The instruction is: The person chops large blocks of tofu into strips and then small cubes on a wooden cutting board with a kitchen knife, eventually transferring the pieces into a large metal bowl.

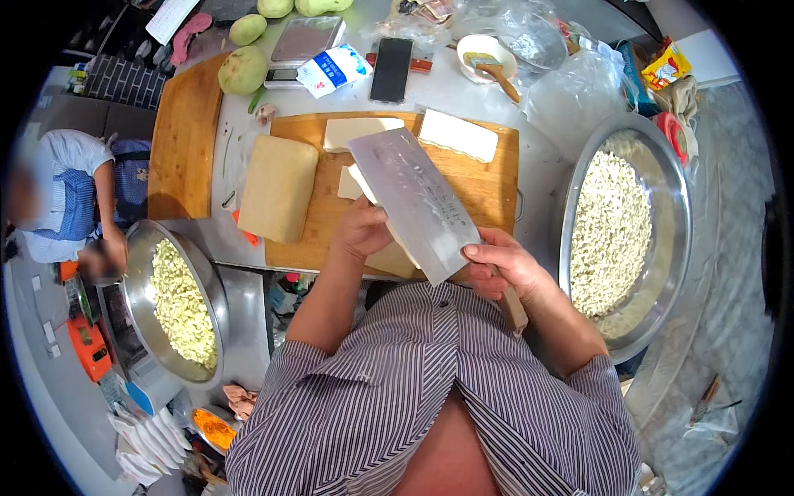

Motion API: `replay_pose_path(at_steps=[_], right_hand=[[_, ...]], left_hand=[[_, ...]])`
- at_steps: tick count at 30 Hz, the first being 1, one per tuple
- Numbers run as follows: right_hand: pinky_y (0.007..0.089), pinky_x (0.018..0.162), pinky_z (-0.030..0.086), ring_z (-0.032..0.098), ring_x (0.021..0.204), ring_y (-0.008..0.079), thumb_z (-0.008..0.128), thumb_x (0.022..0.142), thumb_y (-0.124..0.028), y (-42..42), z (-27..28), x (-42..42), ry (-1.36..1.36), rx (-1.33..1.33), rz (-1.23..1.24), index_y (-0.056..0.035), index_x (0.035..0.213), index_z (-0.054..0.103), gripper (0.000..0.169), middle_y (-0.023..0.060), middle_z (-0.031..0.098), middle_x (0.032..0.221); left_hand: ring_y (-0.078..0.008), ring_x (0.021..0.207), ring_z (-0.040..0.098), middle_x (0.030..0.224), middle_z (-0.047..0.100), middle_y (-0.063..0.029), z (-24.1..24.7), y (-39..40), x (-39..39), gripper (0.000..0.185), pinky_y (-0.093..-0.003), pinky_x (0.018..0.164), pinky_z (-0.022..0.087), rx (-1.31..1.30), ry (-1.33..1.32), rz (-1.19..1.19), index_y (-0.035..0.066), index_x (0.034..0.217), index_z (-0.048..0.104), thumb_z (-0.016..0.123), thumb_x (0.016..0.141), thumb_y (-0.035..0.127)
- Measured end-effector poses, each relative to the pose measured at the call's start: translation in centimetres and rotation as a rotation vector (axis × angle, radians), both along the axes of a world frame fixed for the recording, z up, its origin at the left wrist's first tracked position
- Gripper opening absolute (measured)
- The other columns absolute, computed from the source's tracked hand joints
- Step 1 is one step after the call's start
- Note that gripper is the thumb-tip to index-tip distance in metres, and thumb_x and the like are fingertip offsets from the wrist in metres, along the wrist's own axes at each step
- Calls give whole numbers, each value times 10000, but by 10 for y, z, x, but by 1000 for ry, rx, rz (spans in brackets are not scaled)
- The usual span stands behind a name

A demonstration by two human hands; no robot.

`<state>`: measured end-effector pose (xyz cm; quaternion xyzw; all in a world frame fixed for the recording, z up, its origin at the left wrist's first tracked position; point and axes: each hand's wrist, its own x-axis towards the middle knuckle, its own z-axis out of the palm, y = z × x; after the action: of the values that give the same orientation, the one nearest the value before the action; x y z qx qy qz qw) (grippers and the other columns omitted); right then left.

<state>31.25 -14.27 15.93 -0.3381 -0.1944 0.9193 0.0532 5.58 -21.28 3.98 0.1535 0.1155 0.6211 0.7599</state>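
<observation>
My right hand (505,266) grips a cleaver (415,198) by its wooden handle, the broad blade slanting up to the left over a wooden cutting board (477,201). My left hand (366,229) holds a pale slab, perhaps tofu (403,245), mostly hidden behind the blade. A large yellowish block (279,189) lies on the board's left side. Two white slabs, one at the top middle (353,133) and one at the top right (458,135), rest on the board. Flatter pale pieces show partly beneath the cleaver and below my left hand.
Right stands a large metal basin (685,248) of small diced pale pieces; left, a metal bowl (220,304) of chopped light-green pieces. Behind the board are a phone (391,69), a salt bag (335,69), a scale (307,40) and a bowl with a brush (487,46). Another person (74,186) is at far left.
</observation>
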Motion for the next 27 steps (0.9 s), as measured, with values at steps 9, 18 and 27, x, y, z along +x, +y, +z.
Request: replay_pose_path(at_steps=[9,18,27], right_hand=[[248,324,307,400,392,78,583,983,-130,11,-14,24,20,-2,-235,-24,1072,517,153,21,469,654],[250,329,339,399,392,77,597,978,-133,15,-17,44,2,59,-340,-56,960,501,124,18,477,644],[248,327,348,401,397,72,597,977,-130,12,-29,46,-17,48,-350,-52,962,501,125,18,481,649]], left_hand=[[-353,1078,659,1230,611,-177,-28,16,-15,466,-523,881,590,-561,381,263,5,1332,458,564,880,-30],[-362,1094,633,1220,594,-156,-55,25,-10,452,-558,873,572,-778,485,407,19,1300,452,520,867,-89],[-354,1133,589,1276,554,-185,-36,25,-3,515,-534,926,527,-840,941,307,9,1309,475,681,838,33]])
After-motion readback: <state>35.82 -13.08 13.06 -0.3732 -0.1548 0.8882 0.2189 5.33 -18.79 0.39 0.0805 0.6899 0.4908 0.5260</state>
